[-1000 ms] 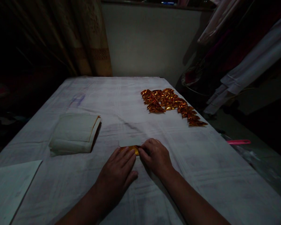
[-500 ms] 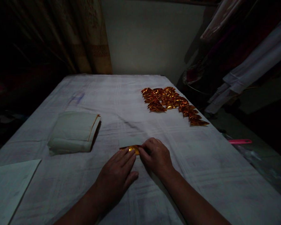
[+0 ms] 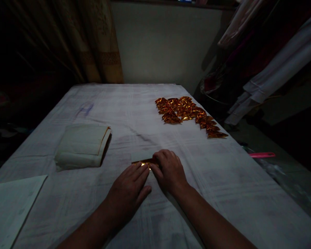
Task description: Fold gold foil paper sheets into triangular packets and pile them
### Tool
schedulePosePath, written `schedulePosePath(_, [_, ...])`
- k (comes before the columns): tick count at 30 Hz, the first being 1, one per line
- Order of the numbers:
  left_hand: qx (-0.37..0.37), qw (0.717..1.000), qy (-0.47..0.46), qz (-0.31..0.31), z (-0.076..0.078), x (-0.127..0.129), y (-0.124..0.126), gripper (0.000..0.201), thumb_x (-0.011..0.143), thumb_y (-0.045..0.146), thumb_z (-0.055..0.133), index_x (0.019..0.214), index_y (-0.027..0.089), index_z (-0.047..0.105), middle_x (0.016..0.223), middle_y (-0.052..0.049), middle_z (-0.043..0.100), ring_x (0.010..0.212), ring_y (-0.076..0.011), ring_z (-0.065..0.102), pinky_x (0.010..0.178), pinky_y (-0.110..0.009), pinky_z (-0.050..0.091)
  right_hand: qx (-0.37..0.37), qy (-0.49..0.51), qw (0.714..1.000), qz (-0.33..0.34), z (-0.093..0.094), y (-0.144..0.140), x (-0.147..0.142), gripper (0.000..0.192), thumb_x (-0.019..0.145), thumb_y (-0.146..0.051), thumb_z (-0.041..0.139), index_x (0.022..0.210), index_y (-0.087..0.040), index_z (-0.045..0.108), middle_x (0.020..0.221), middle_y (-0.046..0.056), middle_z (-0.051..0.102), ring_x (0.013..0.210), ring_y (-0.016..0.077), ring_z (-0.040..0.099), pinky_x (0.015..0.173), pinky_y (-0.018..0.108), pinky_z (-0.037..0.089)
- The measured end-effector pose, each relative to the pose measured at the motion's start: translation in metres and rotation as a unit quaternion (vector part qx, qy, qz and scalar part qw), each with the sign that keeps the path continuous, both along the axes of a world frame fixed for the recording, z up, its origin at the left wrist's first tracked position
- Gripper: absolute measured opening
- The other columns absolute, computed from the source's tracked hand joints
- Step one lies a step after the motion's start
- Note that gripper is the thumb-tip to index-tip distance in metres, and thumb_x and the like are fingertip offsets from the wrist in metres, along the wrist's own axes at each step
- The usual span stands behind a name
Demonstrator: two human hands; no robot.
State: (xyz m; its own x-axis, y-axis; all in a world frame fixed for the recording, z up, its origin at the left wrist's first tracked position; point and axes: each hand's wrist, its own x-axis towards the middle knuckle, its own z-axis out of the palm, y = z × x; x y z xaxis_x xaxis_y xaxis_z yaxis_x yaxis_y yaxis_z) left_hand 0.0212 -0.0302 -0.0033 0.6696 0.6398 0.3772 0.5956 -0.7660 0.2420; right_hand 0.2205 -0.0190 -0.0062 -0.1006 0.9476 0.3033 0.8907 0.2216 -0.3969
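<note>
Both hands nudged slightly far since a second ago; more of the gold foil piece is now covered, only a thin strip showing.

Around: folded pale stack (image 3: pixel 81 147) left of the hands, flat sheet (image 3: pixel 11 204) at near-left corner, pile of folded gold pieces (image 3: pixel 188 114) far right, pink item (image 3: pixel 261 155) off the counter's (image 3: pixel 235 193) right edge; nothing between hands and foil. Left hand (image 3: pixel 128 193) flat, fingers extended, tips pressing on gold foil piece (image 3: pixel 144 162). Right hand (image 3: pixel 168 171) curled, fingertips pinching the foil's right end against the cloth. Foil lies mid-counter, near side, long axis left-right, pale paper flap (image 3: pixel 141 156) along its far edge.
</note>
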Motion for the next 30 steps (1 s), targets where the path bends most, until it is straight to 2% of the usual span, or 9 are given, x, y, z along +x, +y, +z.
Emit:
schedulePosePath(4, [0.006,1.000,-0.010,0.007,0.000,0.001,0.001,0.038,0.100,0.030,0.051,0.135,0.016,0.059,0.134,-0.013,0.067,0.125,-0.0280,0.063,0.105,-0.049,0.055,0.007,-0.002,1.000,-0.026,-0.002,0.003,0.003,0.015,0.091,-0.018,0.061,0.104,-0.024,0.066,0.106,0.007,0.067,0.097,0.0252,0.060,0.083,0.038,0.044])
schedulePosePath(7, [0.015,1.000,-0.011,0.001,-0.001,0.001,0.001,0.037,0.100,0.030,0.051,0.134,0.017,0.060,0.133,-0.014,0.068,0.124,-0.0282,0.064,0.104,-0.049,0.055,0.035,-0.005,0.999,-0.026,-0.005,0.003,0.007,0.020,0.093,-0.015,0.056,0.109,-0.022,0.066,0.111,0.009,0.069,0.102,0.0253,0.061,0.085,0.038,0.045])
schedulePosePath(9, [0.014,1.000,-0.011,-0.004,-0.001,0.000,0.002,0.038,0.100,0.029,0.052,0.134,0.017,0.060,0.133,-0.014,0.068,0.124,-0.0283,0.064,0.105,-0.049,0.055,0.067,-0.011,0.998,0.001,-0.005,0.000,0.007,0.027,0.096,-0.015,0.052,0.119,-0.018,0.065,0.124,0.012,0.068,0.116,0.0261,0.059,0.095,0.041,0.044])
schedulePosePath(11, [0.009,1.000,-0.014,-0.007,0.000,0.001,0.002,0.038,0.099,0.028,0.053,0.135,0.017,0.059,0.134,-0.014,0.067,0.125,-0.0282,0.063,0.106,-0.050,0.054,0.077,-0.034,0.995,0.054,-0.004,-0.005,0.004,0.036,0.099,-0.019,0.047,0.132,-0.016,0.060,0.138,0.013,0.063,0.133,0.0275,0.050,0.109,0.046,0.037])
schedulePosePath(14, [-0.002,1.000,-0.022,-0.014,0.002,0.002,0.003,0.039,0.098,0.025,0.054,0.136,0.017,0.057,0.136,-0.013,0.065,0.127,-0.0268,0.062,0.107,-0.048,0.054,0.006,-0.084,0.989,0.124,0.000,-0.014,0.000,0.044,0.103,-0.029,0.044,0.145,-0.017,0.052,0.150,0.011,0.054,0.146,0.0301,0.038,0.119,0.056,0.025])
schedulePosePath(17, [-0.003,0.999,-0.028,-0.016,0.003,0.000,0.004,0.039,0.099,0.024,0.053,0.137,0.017,0.056,0.137,-0.013,0.065,0.129,-0.0252,0.061,0.108,-0.046,0.054,-0.084,-0.108,0.982,0.130,0.005,-0.021,-0.001,0.053,0.104,-0.040,0.044,0.151,-0.015,0.044,0.159,0.012,0.042,0.150,0.0321,0.031,0.121,0.060,0.022])
schedulePosePath(19, [0.000,1.000,-0.021,-0.007,0.003,-0.005,0.004,0.037,0.100,0.025,0.052,0.136,0.017,0.058,0.137,-0.012,0.066,0.128,-0.0248,0.062,0.107,-0.046,0.054,-0.116,-0.115,0.979,0.122,0.007,-0.023,0.000,0.060,0.104,-0.046,0.044,0.154,-0.014,0.040,0.162,0.012,0.035,0.152,0.0332,0.027,0.121,0.062,0.020])
schedulePosePath(24, [0.017,0.999,0.017,0.026,0.005,-0.024,0.003,0.033,0.101,0.028,0.051,0.129,0.018,0.065,0.130,-0.009,0.071,0.121,-0.0258,0.066,0.104,-0.049,0.055,-0.130,-0.121,0.980,0.089,0.008,-0.025,0.005,0.069,0.100,-0.056,0.048,0.155,-0.016,0.039,0.163,0.012,0.032,0.152,0.0368,0.026,0.121,0.064,0.021])
schedulePosePath(30, [0.062,0.996,0.048,0.035,0.012,-0.034,0.007,0.029,0.102,0.031,0.048,0.117,0.019,0.071,0.121,-0.007,0.075,0.114,-0.0312,0.069,0.096,-0.056,0.055,-0.112,-0.121,0.982,0.091,0.006,-0.024,0.008,0.071,0.099,-0.059,0.049,0.156,-0.018,0.039,0.162,0.013,0.034,0.152,0.0373,0.025,0.120,0.064,0.021])
